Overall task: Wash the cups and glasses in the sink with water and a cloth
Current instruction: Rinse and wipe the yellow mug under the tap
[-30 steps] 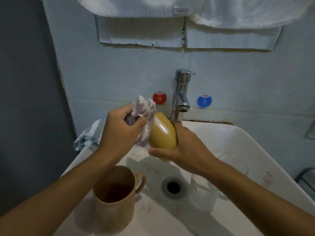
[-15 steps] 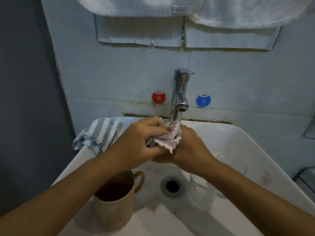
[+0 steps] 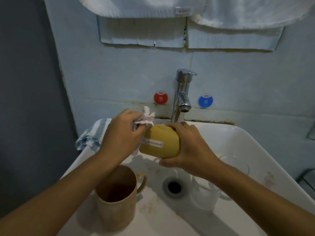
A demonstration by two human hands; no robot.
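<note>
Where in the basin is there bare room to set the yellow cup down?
Bare patches: the right slope of the sink behind the glasses, and the near floor between the mug and the glasses. Crowded: around the drain, hemmed by both, and under the tap, where the left hand and right hand hold the yellow cup.

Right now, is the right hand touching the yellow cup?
Touching. The head view shows the right hand wrapped around the yellow cup, fingers over its top and thumb underneath, with no gap.
</note>
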